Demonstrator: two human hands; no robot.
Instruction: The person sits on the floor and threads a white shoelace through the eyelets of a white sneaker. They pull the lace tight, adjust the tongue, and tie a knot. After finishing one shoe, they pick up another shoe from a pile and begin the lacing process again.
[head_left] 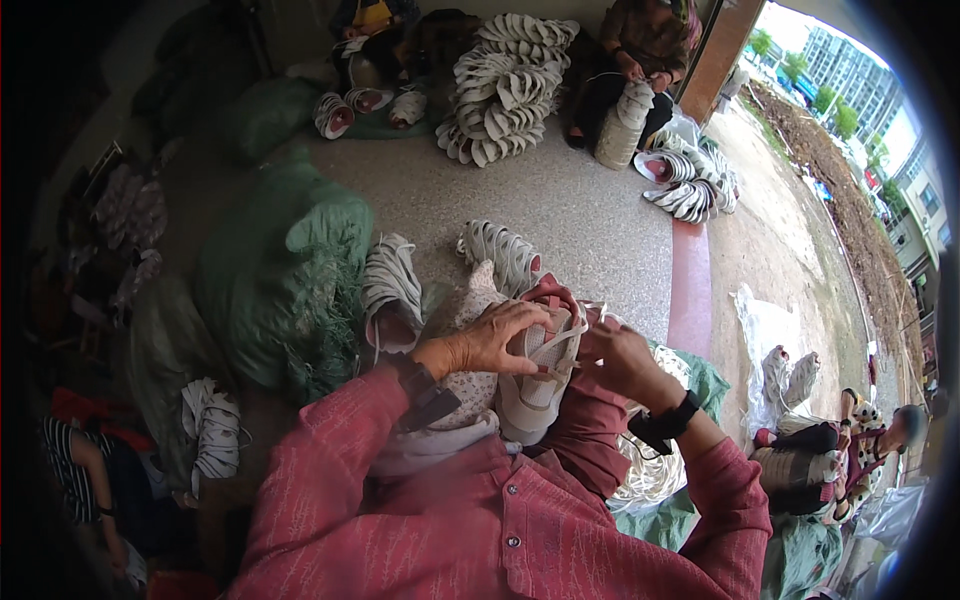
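A white mesh shoe (529,407) with a red lining lies in my lap, its toe toward me. My left hand (490,340) grips the shoe from the left, fingers over the upper and thumb near the lacing. On the other side, my right hand (628,362) is closed in a pinch on the white shoelace (562,340). Its fingertips are partly hidden. Patterned cloth (468,392) covers my left thigh beneath the shoe. Just beyond my knees stand stacks of nested shoe uppers (393,285), with another row of uppers (498,250) beside them.
Large green sacks (285,270) crowd the left. A bundle of white laces (650,480) sits by my right thigh on green sheeting (705,385). A tall heap of shoe uppers (508,85) stands far ahead. Other people work nearby, one with stacked uppers (622,130) at far right.
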